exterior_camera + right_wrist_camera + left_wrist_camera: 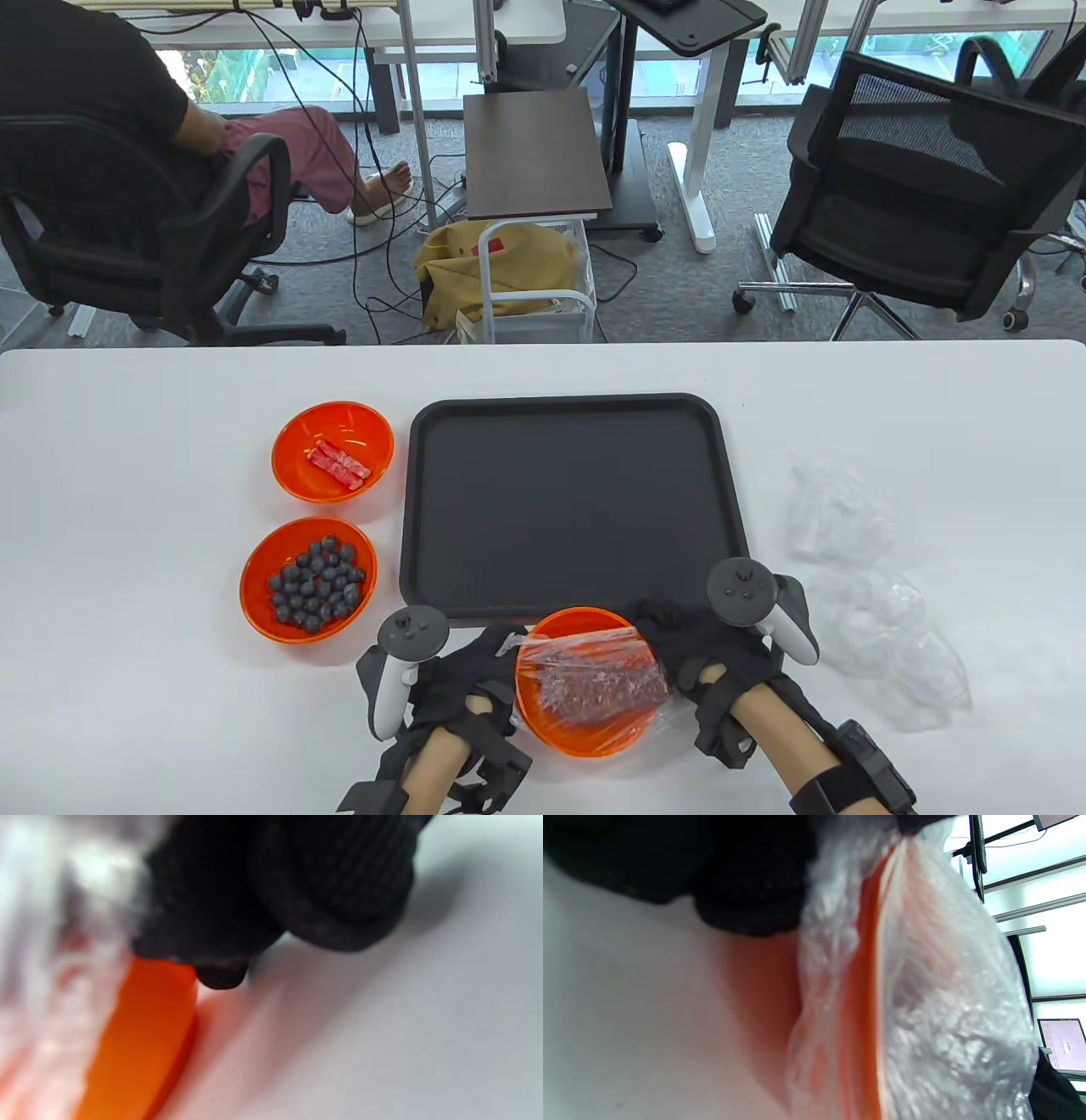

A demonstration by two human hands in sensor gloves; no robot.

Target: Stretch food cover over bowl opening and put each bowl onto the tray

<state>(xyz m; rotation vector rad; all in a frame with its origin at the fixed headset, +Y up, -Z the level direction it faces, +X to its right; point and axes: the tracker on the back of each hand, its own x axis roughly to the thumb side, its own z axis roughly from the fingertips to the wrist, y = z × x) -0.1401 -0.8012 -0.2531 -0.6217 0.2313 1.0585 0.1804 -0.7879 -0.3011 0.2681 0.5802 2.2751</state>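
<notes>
An orange bowl (pixel 560 722) sits near the table's front edge, below the black tray (pixel 568 509). A clear crinkled food cover (pixel 594 675) lies partly stretched across its opening. My left hand (pixel 484 679) pinches the cover at the bowl's left rim, and my right hand (pixel 687 649) pinches it at the right rim. The left wrist view shows the cover (pixel 946 1005) bunched over the orange bowl wall (pixel 861 1018). In the right wrist view, curled fingers (pixel 271 899) sit on the orange rim (pixel 144 1035). Two uncovered orange bowls stand left of the tray: one with red pieces (pixel 333 450), one with dark berries (pixel 309 580).
Several loose clear covers (pixel 874 611) lie on the white table (pixel 127 679) right of the tray. Beyond the far edge are office chairs, a small cart and a seated person.
</notes>
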